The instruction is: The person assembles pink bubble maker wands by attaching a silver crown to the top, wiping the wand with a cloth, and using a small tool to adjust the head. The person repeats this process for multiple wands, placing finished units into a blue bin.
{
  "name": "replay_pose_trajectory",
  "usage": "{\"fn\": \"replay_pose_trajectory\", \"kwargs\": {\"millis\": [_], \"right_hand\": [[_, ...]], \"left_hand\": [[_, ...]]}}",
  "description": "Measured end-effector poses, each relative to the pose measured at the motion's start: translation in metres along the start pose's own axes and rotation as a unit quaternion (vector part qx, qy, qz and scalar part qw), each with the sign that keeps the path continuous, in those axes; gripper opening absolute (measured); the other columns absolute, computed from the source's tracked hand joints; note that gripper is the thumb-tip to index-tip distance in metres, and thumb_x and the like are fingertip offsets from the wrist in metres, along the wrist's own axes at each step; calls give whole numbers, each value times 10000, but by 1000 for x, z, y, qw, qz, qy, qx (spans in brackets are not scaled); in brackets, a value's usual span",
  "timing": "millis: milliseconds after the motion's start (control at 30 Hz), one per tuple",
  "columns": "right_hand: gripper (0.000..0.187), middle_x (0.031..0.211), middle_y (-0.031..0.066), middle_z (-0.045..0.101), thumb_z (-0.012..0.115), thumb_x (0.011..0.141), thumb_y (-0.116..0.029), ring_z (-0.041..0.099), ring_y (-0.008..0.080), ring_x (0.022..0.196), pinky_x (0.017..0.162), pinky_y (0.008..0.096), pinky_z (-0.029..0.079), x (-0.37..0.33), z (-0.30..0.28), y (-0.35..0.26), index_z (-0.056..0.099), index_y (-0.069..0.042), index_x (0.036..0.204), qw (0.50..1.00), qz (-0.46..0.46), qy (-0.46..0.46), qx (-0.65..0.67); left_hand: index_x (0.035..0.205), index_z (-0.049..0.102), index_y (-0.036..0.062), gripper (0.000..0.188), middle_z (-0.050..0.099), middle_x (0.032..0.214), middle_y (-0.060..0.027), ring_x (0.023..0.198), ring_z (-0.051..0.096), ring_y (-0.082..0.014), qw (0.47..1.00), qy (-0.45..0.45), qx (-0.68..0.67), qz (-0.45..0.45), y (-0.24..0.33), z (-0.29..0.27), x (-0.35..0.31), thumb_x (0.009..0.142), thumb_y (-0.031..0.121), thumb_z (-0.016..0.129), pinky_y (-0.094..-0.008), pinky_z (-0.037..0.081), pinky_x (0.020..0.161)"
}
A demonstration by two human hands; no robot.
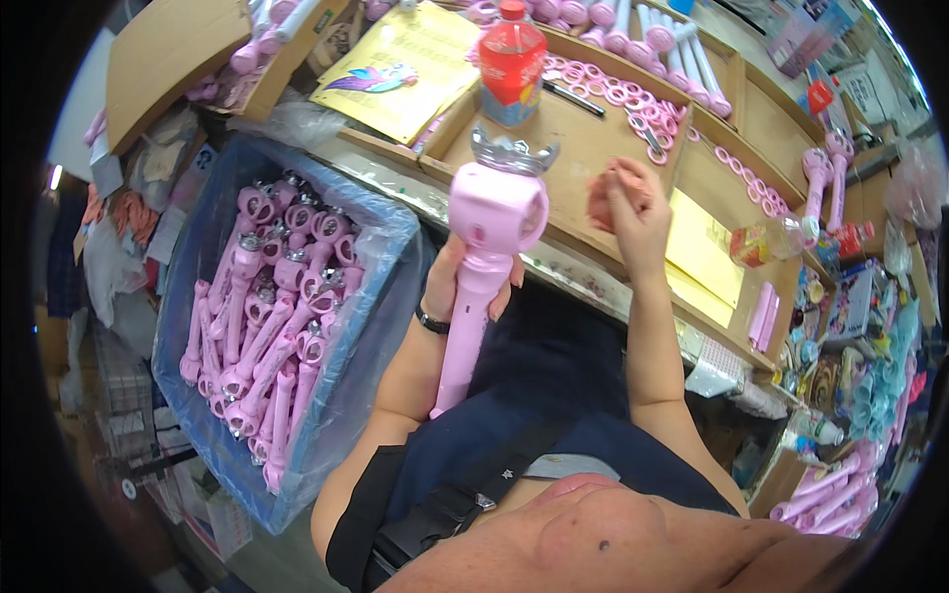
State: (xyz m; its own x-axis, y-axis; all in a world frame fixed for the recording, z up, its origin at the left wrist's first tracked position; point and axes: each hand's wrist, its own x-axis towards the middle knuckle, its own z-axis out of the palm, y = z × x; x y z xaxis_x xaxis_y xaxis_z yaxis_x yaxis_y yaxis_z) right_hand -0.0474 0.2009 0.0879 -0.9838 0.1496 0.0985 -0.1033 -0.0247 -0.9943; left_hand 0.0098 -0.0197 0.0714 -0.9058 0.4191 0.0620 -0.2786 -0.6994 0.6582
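The left hand [445, 282] grips a pink wand [478, 287] below its head [489, 212], apparently to leave the crown [514, 155] clear; the right hand [641, 203] clenches what looks like cloth [602, 204] above the tray [578, 148]. Left, a blue bin [390, 219] gathers similar wands [282, 321].

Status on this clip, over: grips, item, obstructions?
Left grip around pink crown-topped wand. Right grip curled, contents unclear, above cardboard tray. Red-capped bottle beyond wand; no clear obstruction.
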Motion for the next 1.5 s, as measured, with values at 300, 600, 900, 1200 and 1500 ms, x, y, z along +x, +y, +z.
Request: {"fn": "replay_pose_trajectory", "kwargs": {"millis": [300, 600, 900, 1200, 1500], "right_hand": [[297, 992, 144, 604, 680, 787, -155, 557, 319, 914, 845, 362, 424, -35, 6, 12, 600, -8, 1033, 891, -291, 19, -348], [668, 1063, 129, 550, 712, 806, -184, 575, 181, 931, 805, 324, 478, -138, 53, 33, 331, 10, 1319, 924, 191, -328, 54], [456, 793, 62, 555, 662, 786, -74, 590, 135, 637, 582, 260, 489, -118, 30, 44, 436, -17, 1177, 763, 316, -459, 328], [447, 822, 66, 586, 666, 788, -72, 592, 128, 733, 678, 263, 486, -114, 29, 68, 451, -12, 1174, 819, 267, -468, 196], [500, 906, 70, 589, 683, 805, -119, 597, 136, 784, 721, 272, 491, -114, 26, 63, 425, -16, 1221, 833, 271, -447, 179]], "left_hand": [[1266, 409, 11, 742, 584, 785, -226, 539, 612, -258, 991, -15, -112, 71, 13, -14, 11, 881, 644, 374, -333, 505, 435], [1245, 444, 4, 637, 605, 1068, -175, 852, 647, -231, 957, 142, 94, 235, 11, -10, 31, 939, 555, 354, -346, 542, 737], [1353, 359, 12, 755, 534, 1228, -233, 986, 619, -275, 977, 83, -74, 181, 13, -8, 27, 908, 621, 343, -393, 527, 827], [1292, 404, 46, 645, 579, 1128, -147, 935, 626, -260, 976, 52, 13, 209, 3, -4, 25, 924, 574, 358, -368, 529, 766], [1334, 384, 77, 664, 555, 1199, -200, 921, 626, -244, 974, 91, 17, 208, 9, -4, 25, 916, 592, 360, -355, 528, 758]]}}
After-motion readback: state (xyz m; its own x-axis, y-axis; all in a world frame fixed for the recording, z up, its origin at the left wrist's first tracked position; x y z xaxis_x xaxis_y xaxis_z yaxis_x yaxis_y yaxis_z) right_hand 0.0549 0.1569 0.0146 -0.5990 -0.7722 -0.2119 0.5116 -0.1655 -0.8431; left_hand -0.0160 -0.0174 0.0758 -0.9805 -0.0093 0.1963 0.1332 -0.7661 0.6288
